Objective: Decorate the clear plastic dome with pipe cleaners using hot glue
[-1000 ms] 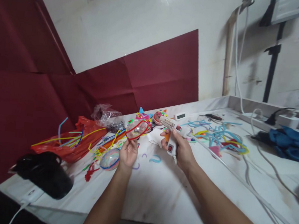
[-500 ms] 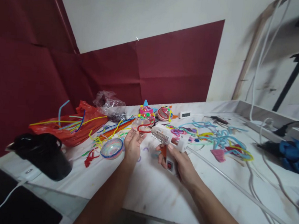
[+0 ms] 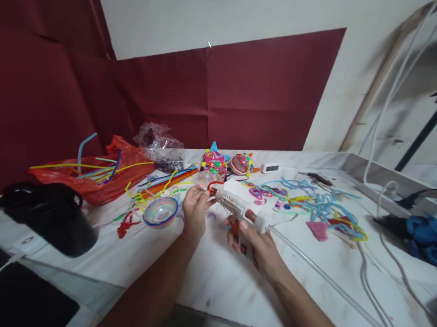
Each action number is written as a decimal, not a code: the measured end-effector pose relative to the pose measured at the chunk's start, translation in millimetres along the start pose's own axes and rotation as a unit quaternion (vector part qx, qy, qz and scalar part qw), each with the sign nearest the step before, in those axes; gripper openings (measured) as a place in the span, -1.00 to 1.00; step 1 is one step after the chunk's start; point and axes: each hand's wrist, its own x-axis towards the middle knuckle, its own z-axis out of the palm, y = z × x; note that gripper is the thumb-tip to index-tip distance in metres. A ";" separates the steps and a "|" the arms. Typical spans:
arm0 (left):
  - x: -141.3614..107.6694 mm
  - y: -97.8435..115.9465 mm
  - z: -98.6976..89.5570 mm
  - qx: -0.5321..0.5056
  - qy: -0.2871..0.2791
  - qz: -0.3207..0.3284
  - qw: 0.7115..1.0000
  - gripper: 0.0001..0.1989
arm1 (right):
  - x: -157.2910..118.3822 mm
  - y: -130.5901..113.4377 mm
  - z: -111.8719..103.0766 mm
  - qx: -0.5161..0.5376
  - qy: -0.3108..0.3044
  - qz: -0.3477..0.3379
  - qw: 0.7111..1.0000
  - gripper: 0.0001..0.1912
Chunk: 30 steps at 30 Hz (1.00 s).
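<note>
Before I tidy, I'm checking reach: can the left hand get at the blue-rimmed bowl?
Probably yes: the bowl sits close beside the left hand, with nothing tall between, though that hand seems occupied by the clear piece with red trim.

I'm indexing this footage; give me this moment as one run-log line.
left hand: holding clear dome | right hand: gripping glue gun | nozzle: near red trim | blue-rimmed bowl: on table

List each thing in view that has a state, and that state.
Left hand: closed on clear dome.
Right hand: gripping glue gun.
Clear dome: held, red-trimmed.
Glue gun: held, pointing toward clear dome.
Glue stick: protruding from glue gun's rear.
Blue-rimmed bowl: open side up.
Red bag: slumped, colored stems across it.
Small display: reading illegible.
</note>
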 end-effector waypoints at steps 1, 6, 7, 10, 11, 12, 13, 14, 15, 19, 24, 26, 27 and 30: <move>-0.9 0.6 0.5 0.001 0.000 -0.001 1.000 -0.61 | -0.3 -0.4 0.1 0.000 0.001 0.000 1.000 -0.24; -3.9 1.5 1.7 0.023 -0.016 0.018 0.999 -0.57 | 0.7 -0.7 1.2 0.011 0.018 -0.025 0.999 -0.32; -4.3 1.0 2.0 0.031 -0.015 0.024 0.999 -0.56 | 1.7 0.2 1.3 0.015 0.029 -0.033 0.999 -0.34; -6.4 -2.2 3.1 0.048 -0.003 0.031 0.998 -0.55 | 7.1 4.6 0.7 0.020 0.100 -0.037 0.994 -0.39; -7.8 -3.6 3.7 0.052 -0.001 0.029 0.998 -0.56 | 9.6 6.4 0.3 0.014 0.132 -0.032 0.991 -0.40; -9.7 -5.1 4.4 0.052 -0.002 0.025 0.998 -0.57 | 12.3 8.1 -0.2 0.006 0.165 -0.026 0.986 -0.42; -12.1 -6.5 5.1 0.051 -0.006 0.020 0.998 -0.57 | 15.0 9.8 -0.7 -0.002 0.193 -0.022 0.981 -0.44; -15.0 -7.7 5.9 0.050 -0.014 0.014 0.999 -0.57 | 17.6 11.3 -1.0 -0.008 0.213 -0.023 0.977 -0.47; -18.0 -8.9 6.7 0.049 -0.024 0.007 0.999 -0.56 | 20.0 12.7 -1.3 -0.011 0.228 -0.026 0.973 -0.51; -28.9 -12.9 8.5 0.051 -0.050 -0.026 0.997 -0.46 | 26.4 17.1 -1.3 -0.008 0.248 -0.037 0.968 -0.59; -32.9 -16.5 9.1 0.053 -0.041 -0.034 0.997 -0.22 | 28.2 17.5 -4.6 0.022 0.275 -0.025 0.961 -0.58; -32.3 -15.5 9.5 0.053 -0.034 -0.020 0.998 -0.06 | 27.6 15.4 -6.8 0.041 0.290 -0.037 0.955 -0.56; -31.9 -14.3 9.7 0.054 -0.033 -0.009 0.998 0.00 | 27.2 14.0 -7.6 0.049 0.294 -0.043 0.954 -0.54; -30.8 -9.6 9.9 0.063 -0.045 0.025 0.997 0.02 | 25.5 9.2 -8.0 0.069 0.286 -0.056 0.954 -0.49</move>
